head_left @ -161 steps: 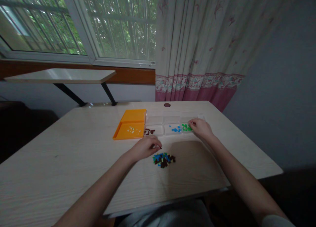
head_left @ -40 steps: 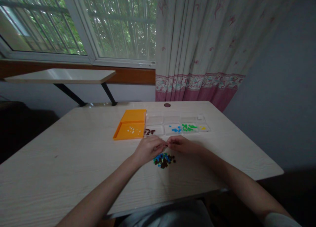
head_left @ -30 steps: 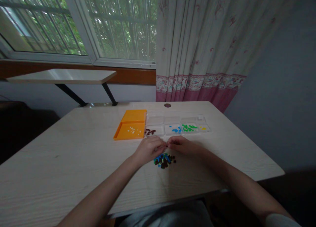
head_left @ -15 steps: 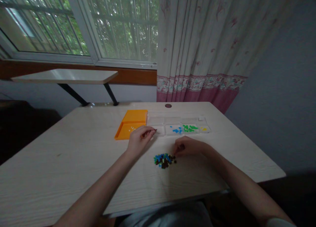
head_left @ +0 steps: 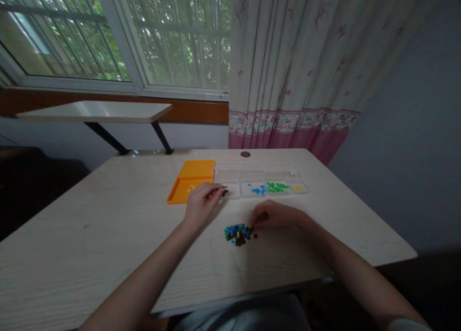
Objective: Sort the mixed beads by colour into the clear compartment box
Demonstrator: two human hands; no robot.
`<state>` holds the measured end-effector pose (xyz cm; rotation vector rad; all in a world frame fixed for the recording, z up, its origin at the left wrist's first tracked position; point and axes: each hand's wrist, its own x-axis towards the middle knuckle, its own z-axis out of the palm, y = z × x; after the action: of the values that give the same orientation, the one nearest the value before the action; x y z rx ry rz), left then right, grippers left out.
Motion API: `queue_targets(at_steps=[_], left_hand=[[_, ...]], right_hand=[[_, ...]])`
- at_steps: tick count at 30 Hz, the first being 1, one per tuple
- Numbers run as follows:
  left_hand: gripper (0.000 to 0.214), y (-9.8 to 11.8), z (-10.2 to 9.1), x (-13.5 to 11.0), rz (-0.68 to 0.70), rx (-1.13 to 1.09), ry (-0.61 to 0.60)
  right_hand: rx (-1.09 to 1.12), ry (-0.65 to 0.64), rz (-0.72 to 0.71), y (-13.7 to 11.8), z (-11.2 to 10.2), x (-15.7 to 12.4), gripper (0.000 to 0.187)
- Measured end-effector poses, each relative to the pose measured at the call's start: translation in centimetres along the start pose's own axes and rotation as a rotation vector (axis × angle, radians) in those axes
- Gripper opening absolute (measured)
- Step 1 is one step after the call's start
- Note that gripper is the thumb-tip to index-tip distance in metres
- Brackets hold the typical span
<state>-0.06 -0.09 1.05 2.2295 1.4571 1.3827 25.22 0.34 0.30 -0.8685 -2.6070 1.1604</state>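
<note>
My left hand (head_left: 201, 201) is at the left end of a clear compartment box (head_left: 236, 196), its fingers pinched on a small dark brown piece. Just below those fingertips, more dark brown pieces (head_left: 225, 193) show in the leftmost compartment. My right hand (head_left: 275, 215) is closed at the right edge of a mixed pile of small pieces (head_left: 237, 233), blue, green and dark brown. Its fingertips touch or nearly touch brown pieces there; what lies inside the curled fingers is hidden.
Blue pieces (head_left: 258, 190), green pieces (head_left: 277, 187) and yellow pieces (head_left: 297, 188) lie in separate compartments. An open orange case (head_left: 197, 169) with a few white pieces (head_left: 191, 188) stands left of the clear box. A raised shelf (head_left: 97, 111) is at the table's back left.
Dark brown pieces now show below my left fingertips in the leftmost compartment. My left hand has shifted slightly left, and my right hand slightly left along the pile's edge.
</note>
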Motion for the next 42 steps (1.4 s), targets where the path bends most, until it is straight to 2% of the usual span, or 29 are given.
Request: queue_targets(at_steps=[6,10,18,24,26,30,32,36,42], left_hand=[[0.024,-1.4,0.7,0.2,-0.14,0.224,-0.049],[0.024,-1.8,0.9,0.1,-0.165,0.329,-0.072],[0.024,-1.5,0.5,0.2,-0.153,0.307,-0.091],[0.021,-1.1,1.1,-0.2,-0.048,0.17,-0.203],[0.02,-0.7,1.4,-0.4,0.001,0.085,-0.279],[0.021,0.4,1.8,-0.7,0.098,-0.088,-0.48],[0.021,1.0,2.0,-0.9,0.102,-0.161,-0.535],[0.024,1.8,2.4,-1.1,0.038,-0.22,-0.53],[0.024,1.7,2.8,-1.2,-0.03,-0.255,-0.523]], right_hand=[[0.0,-0.029,0.017,-0.2,0.0,0.0,0.02],[-0.038,-0.023,0.042,-0.6,0.0,0.0,0.02],[-0.072,-0.03,0.04,-0.5,0.1,0.0,0.02],[-0.075,-0.02,-0.002,-0.6,0.3,0.0,0.017],[-0.092,0.074,-0.033,-0.6,0.3,0.2,0.014],[-0.202,0.446,-0.087,-0.4,0.6,0.6,0.013],[-0.287,0.562,-0.119,-0.3,0.9,0.8,0.014],[-0.454,0.631,-0.162,-0.3,1.6,1.2,0.014],[-0.632,0.759,-0.262,-0.8,2.3,1.6,0.017]])
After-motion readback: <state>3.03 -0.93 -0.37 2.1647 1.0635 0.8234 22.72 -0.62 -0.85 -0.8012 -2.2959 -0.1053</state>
